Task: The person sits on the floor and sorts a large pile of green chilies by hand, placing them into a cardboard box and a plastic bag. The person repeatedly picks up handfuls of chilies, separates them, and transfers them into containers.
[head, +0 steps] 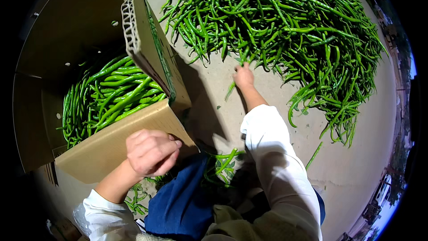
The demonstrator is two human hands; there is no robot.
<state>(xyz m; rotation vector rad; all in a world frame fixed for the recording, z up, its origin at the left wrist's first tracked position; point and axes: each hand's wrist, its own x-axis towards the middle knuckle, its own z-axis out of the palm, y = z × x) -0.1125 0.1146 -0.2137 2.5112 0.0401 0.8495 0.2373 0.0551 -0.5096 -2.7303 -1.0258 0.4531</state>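
My right hand point(244, 75) reaches to the near edge of a large heap of long green chili peppers point(267, 23) on the floor. Its fingers close around a few green chilies point(230, 91), whose ends stick out on both sides. My left hand point(152, 152) is curled into a loose fist over the folded-out flap point(110, 140) of a cardboard box; nothing shows in it, though the palm side is hidden. Inside the box point(67, 10), green chilies point(123, 90) lie mostly lengthwise in a layered pile.
The box's raised corrugated wall point(133, 23) stands between the packed chilies and the heap. Loose chilies and leaves point(225, 165) lie by my legs, with more chilies point(137, 201) below the flap. A single chili point(314, 155) rests on the pale floor point(354, 170) at right.
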